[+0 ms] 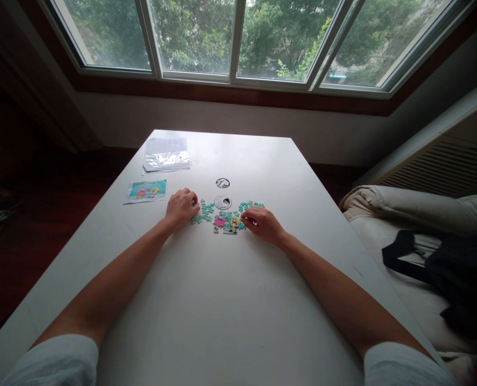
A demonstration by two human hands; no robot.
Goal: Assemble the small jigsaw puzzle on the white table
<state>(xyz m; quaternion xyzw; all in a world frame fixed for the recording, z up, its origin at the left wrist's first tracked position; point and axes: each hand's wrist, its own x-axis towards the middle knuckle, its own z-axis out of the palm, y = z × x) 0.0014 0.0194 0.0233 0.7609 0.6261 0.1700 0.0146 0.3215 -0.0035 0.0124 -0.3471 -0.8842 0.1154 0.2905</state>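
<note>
A partly joined jigsaw puzzle [227, 220], pink, yellow and teal, lies on the white table [230, 284]. Loose teal puzzle pieces [208, 209] are scattered to its left, and more teal pieces [251, 205] lie at its upper right. My left hand [182, 206] is by the left pieces, fingers curled and closed; what they pinch is too small to make out. At the joined part's right edge, my right hand [262, 222] has thumb and fingers pinched together on a puzzle piece, mostly hidden by the fingertips.
A colourful cartoon picture sheet [147, 190] lies left of my left hand. Behind it are papers with a clear plastic bag [167, 154]. Two round patterned items, a nearer one [222, 202] and a farther one [222, 183], sit beyond the puzzle. A dark bag [455, 268] rests on the seat at right.
</note>
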